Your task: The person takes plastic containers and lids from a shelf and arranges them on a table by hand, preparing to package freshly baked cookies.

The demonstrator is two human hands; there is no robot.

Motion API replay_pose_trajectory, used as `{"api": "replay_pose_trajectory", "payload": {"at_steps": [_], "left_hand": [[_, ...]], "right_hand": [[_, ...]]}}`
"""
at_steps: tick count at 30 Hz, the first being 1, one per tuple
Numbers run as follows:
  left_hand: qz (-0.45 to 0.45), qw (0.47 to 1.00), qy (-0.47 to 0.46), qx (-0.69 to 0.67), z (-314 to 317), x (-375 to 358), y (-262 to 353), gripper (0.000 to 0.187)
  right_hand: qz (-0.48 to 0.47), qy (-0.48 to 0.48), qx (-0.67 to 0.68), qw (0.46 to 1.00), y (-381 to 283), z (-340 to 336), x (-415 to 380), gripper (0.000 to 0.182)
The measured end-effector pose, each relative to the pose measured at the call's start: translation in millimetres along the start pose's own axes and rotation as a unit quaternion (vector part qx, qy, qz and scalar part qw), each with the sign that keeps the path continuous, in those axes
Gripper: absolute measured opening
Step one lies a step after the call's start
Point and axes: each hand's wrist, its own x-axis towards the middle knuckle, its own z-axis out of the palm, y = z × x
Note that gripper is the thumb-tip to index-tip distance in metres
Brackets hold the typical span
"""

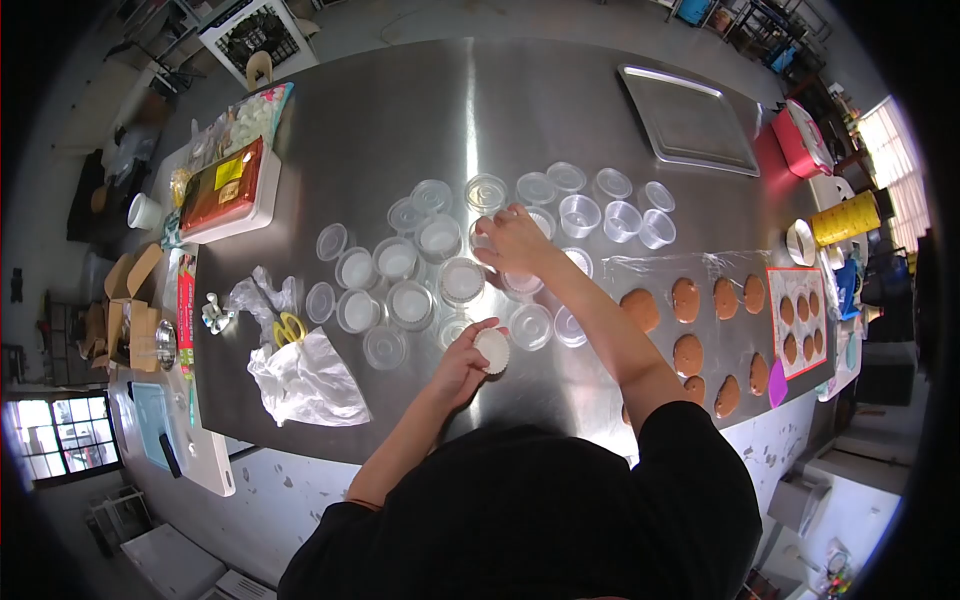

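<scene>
My left hand (462, 365) is closed on a stack of white paper cups (491, 351) near the table's front edge. Farther forward, my right hand (512, 240) reaches over the clear plastic cups, its fingers bent down at a cup; whether they pinch a paper liner is too small to tell. Around it stand several round clear cups, some with white liners inside, such as the lined cup (461, 281) between my hands. Flat clear lids (486, 192) lie among and behind the cups. Several empty clear cups (580, 215) stand right of my right hand.
Brown flat rounds (687, 355) lie on plastic film at the right, beside a red-edged mat (797, 366). A metal tray (690, 118) is at the back right. At the left are a white plastic bag (308, 380), yellow scissors (289, 329) and a red-covered box (232, 192).
</scene>
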Motion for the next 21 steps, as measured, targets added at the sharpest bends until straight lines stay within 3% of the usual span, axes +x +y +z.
{"api": "replay_pose_trajectory", "payload": {"at_steps": [3,5,6,8,13,14,15,17,21], "left_hand": [[0.007,1.000,0.014,0.004,-3,-2,-1,0.063],[0.011,0.998,0.016,-0.056,-7,-1,-3,0.057],[0.010,0.998,0.015,-0.055,-7,-1,-2,0.057],[0.018,0.990,0.020,-0.140,-6,1,0,0.047],[0.051,0.987,-0.007,-0.150,4,6,-1,0.038],[0.052,0.994,0.006,-0.098,9,4,0,0.038],[0.052,0.997,0.019,-0.046,14,2,1,0.038],[0.061,0.997,0.004,-0.041,20,3,-4,0.036],[0.048,0.998,-0.045,-0.006,27,6,-4,0.037]], "right_hand": [[-0.013,0.053,0.031,0.998,-4,-3,-4,0.032],[0.011,0.127,0.161,0.979,-13,-9,-11,0.026],[0.012,0.128,0.160,0.979,-25,-17,-18,0.026],[0.079,0.109,0.362,0.922,-52,-33,-37,0.019],[0.118,-0.015,0.444,0.888,-105,-55,-95,0.022],[0.136,-0.054,0.462,0.875,-111,-58,-104,0.021],[0.139,-0.054,0.464,0.873,-112,-52,-111,0.021],[0.168,-0.008,0.552,0.817,-112,-34,-125,0.018],[0.168,0.028,0.597,0.784,-108,-46,-138,0.015]]}}
